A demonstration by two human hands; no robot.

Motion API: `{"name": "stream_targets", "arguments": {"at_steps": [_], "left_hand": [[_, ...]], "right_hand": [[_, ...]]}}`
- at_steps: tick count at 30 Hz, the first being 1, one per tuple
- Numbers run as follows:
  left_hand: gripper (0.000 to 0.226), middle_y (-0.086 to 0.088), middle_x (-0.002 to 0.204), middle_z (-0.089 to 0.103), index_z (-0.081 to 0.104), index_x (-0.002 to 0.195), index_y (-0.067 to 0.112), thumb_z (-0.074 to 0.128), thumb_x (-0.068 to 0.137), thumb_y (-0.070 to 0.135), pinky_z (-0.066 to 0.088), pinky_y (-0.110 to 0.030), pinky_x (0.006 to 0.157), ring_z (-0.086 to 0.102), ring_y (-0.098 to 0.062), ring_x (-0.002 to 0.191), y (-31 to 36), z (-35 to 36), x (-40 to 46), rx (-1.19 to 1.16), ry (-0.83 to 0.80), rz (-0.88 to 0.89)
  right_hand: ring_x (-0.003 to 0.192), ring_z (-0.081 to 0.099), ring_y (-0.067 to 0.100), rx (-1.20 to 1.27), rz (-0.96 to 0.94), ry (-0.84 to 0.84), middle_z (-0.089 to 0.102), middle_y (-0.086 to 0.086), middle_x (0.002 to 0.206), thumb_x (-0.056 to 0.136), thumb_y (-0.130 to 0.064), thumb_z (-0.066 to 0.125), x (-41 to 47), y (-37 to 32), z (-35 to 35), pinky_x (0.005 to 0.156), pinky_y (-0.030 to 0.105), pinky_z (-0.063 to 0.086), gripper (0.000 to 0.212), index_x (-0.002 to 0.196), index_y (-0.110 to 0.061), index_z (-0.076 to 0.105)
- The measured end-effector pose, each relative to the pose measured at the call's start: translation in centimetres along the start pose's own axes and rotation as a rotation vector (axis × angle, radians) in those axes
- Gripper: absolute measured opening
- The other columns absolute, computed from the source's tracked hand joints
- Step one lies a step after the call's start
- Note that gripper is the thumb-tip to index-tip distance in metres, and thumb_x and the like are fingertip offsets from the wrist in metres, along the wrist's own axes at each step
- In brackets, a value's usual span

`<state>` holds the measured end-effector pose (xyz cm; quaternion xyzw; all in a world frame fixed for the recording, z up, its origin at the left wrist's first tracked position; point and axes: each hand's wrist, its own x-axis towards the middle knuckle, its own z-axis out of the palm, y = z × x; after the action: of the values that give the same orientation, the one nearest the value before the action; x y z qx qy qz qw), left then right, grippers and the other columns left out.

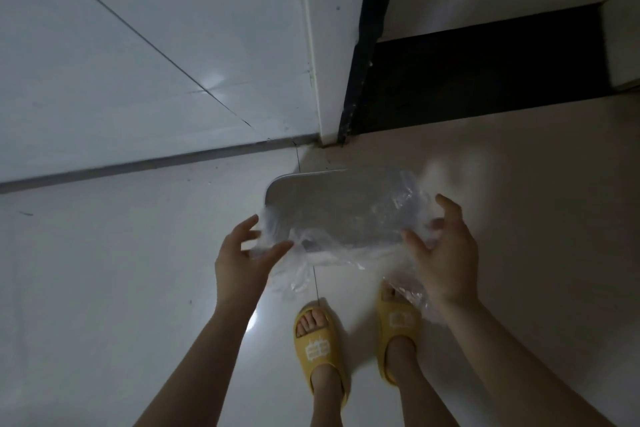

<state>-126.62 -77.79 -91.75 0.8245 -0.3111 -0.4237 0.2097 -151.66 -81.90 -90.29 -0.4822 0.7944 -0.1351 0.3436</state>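
A flat grey-white board with rounded corners [332, 208] hangs above the floor, partly inside a crumpled clear plastic bag [398, 198]. My left hand [239, 263] pinches the plastic at the board's near left edge between thumb and fingers. On the board's right side, my right hand [446, 260] grips the bunched plastic with its fingers curled over it. The board's far left corner sticks out bare. Loose plastic trails down below the board toward my feet.
My feet in yellow slippers [318, 340] stand on a pale tiled floor [104, 288]. A white wall panel [121, 62] rises on the left, and a white door post [332, 45] stands straight ahead. Right of the post lies a black threshold strip [485, 73].
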Motion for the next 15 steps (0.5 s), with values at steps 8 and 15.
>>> {"name": "stream_targets", "arguments": {"at_steps": [8,15], "left_hand": [[0.078,-0.008,0.121,0.059,0.048,0.127,0.025,0.083,0.059,0.041,0.043,-0.025,0.069,0.053,-0.014,0.089,-0.3,1.4,3.3,0.226,-0.004,0.097],[0.085,-0.008,0.140,0.043,0.037,0.137,0.028,0.071,0.064,0.056,0.043,-0.032,0.083,0.050,-0.016,0.109,-1.3,-0.6,2.4,0.217,-0.046,0.076]], "right_hand": [[0.094,0.060,0.039,-0.483,-0.179,-0.190,0.048,0.018,0.121,0.085,-0.029,0.061,2.8,-2.2,2.4,0.072,0.039,0.048,0.051,0.129,-0.015,0.040],[0.104,0.049,0.036,-0.669,-0.322,-0.110,0.048,0.015,0.122,0.082,-0.042,0.059,3.3,-2.2,1.5,0.083,0.050,0.042,0.059,0.132,-0.015,0.040]]}}
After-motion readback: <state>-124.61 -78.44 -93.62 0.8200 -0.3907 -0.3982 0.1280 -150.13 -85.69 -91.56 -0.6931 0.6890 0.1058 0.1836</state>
